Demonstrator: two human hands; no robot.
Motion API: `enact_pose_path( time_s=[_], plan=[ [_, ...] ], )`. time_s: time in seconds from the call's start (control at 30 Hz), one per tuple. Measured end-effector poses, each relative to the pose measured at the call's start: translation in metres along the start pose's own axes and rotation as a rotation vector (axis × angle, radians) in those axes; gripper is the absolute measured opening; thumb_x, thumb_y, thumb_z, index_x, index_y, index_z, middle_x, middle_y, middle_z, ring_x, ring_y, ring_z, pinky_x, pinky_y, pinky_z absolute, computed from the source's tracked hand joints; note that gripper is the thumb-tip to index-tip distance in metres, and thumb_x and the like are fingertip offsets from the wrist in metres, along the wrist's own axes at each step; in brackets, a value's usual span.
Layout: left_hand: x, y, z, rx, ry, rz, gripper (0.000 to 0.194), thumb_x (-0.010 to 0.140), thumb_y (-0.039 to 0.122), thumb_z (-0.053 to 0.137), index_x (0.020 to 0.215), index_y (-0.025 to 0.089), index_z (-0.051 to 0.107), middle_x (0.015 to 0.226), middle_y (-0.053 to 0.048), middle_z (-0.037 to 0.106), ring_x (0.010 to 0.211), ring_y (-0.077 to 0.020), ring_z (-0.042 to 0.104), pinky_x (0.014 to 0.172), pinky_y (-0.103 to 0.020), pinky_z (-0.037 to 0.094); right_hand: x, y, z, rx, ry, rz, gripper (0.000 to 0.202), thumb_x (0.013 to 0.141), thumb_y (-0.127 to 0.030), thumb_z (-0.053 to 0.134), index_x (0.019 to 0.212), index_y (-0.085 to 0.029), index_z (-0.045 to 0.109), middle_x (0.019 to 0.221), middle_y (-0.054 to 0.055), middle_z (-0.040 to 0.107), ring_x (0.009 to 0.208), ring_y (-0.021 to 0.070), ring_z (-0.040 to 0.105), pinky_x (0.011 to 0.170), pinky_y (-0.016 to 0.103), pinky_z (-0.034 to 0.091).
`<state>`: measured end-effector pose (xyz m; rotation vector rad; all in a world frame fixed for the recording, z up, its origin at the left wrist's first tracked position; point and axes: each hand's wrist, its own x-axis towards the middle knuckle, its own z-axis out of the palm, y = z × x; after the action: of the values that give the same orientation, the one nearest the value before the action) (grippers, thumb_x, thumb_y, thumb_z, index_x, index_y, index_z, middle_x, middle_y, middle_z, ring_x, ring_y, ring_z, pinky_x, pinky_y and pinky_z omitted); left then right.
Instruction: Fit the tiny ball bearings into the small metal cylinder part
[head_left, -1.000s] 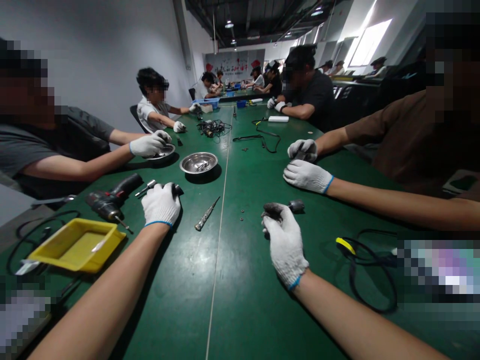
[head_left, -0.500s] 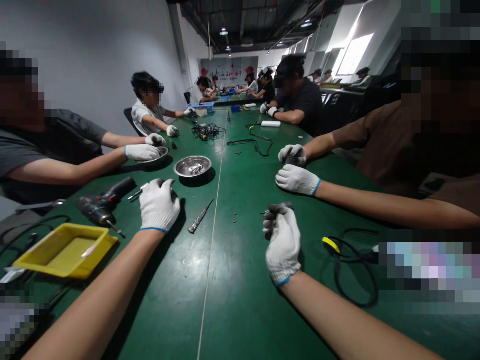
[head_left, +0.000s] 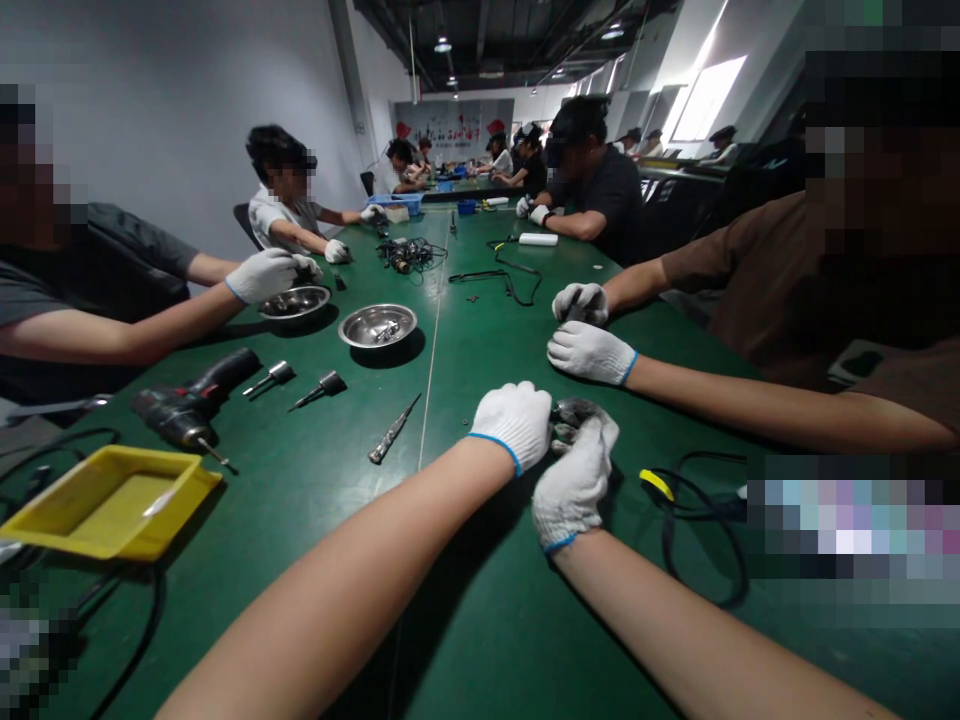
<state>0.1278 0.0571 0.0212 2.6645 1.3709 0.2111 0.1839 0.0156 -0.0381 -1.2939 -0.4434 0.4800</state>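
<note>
My left hand point(head_left: 516, 422), in a white knit glove with a blue cuff, is held against the fingers of my right hand point(head_left: 576, 480). Its fingers curl inward, and whatever they grip is hidden behind the back of the hand. The gloved right hand is closed too, its grey-coated fingers bent around something too covered to name. To the left lie two socket bits point(head_left: 270, 378) with thin shanks and a slim metal screwdriver point(head_left: 394, 430). A tiny dark nut-like piece point(head_left: 465, 422) shows beside my left wrist.
A cordless drill point(head_left: 196, 400) and a yellow tray point(head_left: 112, 500) are on the left. Beyond them stand a steel bowl point(head_left: 377, 326) and another bowl point(head_left: 295, 303) under a co-worker's gloved hands. A looped black cable point(head_left: 705, 530) lies right. Another co-worker's gloved hand point(head_left: 592, 352) is close ahead.
My left hand has left the socket bits, uncovering them, and moved right to meet my right hand. The thin metal pin protruding from my right fingers is now hidden. The left co-worker's hands have risen.
</note>
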Motion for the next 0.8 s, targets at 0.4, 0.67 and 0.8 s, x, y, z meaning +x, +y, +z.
enact_pose_path(
  time_s=[0.4, 0.67, 0.8],
  plan=[
    [-0.027, 0.002, -0.014, -0.309, 0.094, -0.259, 0.03, 0.108, 0.032, 0.047, 0.114, 0.021, 0.075, 0.113, -0.007, 0.081, 0.106, -0.0224, 0.076, 0.088, -0.029, 0.057, -0.004, -0.003, -0.004, -0.083, -0.135, -0.007, 0.039, 0.086, -0.062, 0.059, 0.096, -0.024, 0.062, 0.088, 0.002, 0.071, 0.085, 0.0224, 0.067, 0.074, 0.031, 0.049],
    [-0.044, -0.037, -0.019, -0.448, 0.106, -0.052, 0.019, 0.097, 0.028, 0.061, 0.102, 0.022, 0.079, 0.102, -0.002, 0.083, 0.096, -0.0185, 0.077, 0.086, -0.024, 0.057, -0.005, -0.006, -0.001, -0.077, -0.191, 0.071, 0.054, 0.078, -0.072, 0.072, 0.094, -0.02, 0.068, 0.082, 0.003, 0.073, 0.077, 0.0222, 0.066, 0.071, 0.033, 0.05],
    [0.005, -0.08, -0.015, -0.247, 0.177, -0.294, 0.035, 0.099, 0.026, 0.055, 0.127, 0.018, 0.075, 0.132, -0.012, 0.076, 0.125, -0.0259, 0.071, 0.11, -0.033, 0.052, -0.009, -0.011, 0.0, -0.042, -0.211, 0.112, 0.058, 0.078, -0.079, 0.071, 0.082, -0.022, 0.059, 0.064, -0.004, 0.061, 0.056, 0.0142, 0.056, 0.053, 0.027, 0.042]
  ],
)
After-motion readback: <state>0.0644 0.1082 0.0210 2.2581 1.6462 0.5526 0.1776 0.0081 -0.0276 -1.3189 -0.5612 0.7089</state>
